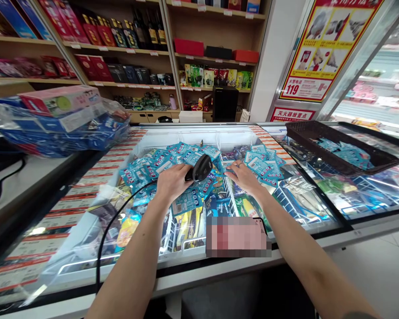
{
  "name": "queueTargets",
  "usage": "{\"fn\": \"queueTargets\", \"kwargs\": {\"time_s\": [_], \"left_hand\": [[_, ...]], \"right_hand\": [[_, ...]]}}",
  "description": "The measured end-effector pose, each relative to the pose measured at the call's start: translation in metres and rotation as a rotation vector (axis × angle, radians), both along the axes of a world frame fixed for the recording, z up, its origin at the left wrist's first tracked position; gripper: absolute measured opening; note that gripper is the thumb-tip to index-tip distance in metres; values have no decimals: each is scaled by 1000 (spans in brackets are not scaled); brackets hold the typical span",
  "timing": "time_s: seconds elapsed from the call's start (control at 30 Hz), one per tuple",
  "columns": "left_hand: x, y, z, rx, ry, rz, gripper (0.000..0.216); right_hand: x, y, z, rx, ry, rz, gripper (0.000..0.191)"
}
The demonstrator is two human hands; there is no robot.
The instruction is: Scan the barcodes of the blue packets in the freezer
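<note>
A black barcode scanner (pixel 202 168) is gripped in my left hand (pixel 173 180), its cable trailing down past my forearm. Under and around it, blue packets (pixel 146 168) lie spread in a heap on the freezer's glass top. My right hand (pixel 242 177) rests palm down with its fingers stretched toward the heap, close to a smaller group of the same blue packets (pixel 264 164). Whether those fingertips touch a packet is hard to make out. Nearer to me, a phone (pixel 239 237) with a blurred screen lies on the glass by the front edge.
A dark brown tray (pixel 379 166) holding several blue packets stands on the right. Plastic-wrapped boxes (pixel 63 119) are stacked at the left. Beneath the glass (pixel 113 195) are frozen goods in wire baskets. Stocked shelves (pixel 119 46) line the back wall.
</note>
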State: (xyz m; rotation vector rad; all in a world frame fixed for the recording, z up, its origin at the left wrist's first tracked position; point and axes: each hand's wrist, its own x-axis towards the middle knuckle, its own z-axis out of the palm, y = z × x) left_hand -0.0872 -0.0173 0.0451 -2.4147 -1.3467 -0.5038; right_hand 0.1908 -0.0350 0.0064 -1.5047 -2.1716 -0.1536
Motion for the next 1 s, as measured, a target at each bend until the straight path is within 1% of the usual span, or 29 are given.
{"fn": "queueTargets", "kwargs": {"time_s": [0.1,0.2,0.27,0.33,0.47,0.63,0.73,0.87,1.0], "left_hand": [[0,0,0,5,5,-12,29],[1,0,-1,4,6,-42,29],[1,0,-1,-2,-1,-69,29],[2,0,-2,-12,-6,-97,30],[5,-2,-1,-22,-7,-130,30],[9,-5,1,-28,14,-158,31],[12,-7,1,-40,36,-179,31],[15,-9,1,-60,64,-197,34],[16,-10,1,-71,68,-194,35]], "right_hand": [[4,0,-4,36,3,-56,45],[6,1,-7,77,-26,-172,60],[6,1,-8,60,-44,-247,69],[6,2,-8,32,-55,-279,72],[7,4,-9,53,-1,-260,66],[7,5,-9,95,294,-147,57],[9,5,-10,92,434,-132,50],[13,8,-13,89,524,-117,39],[16,11,-17,104,608,-106,33]]}}
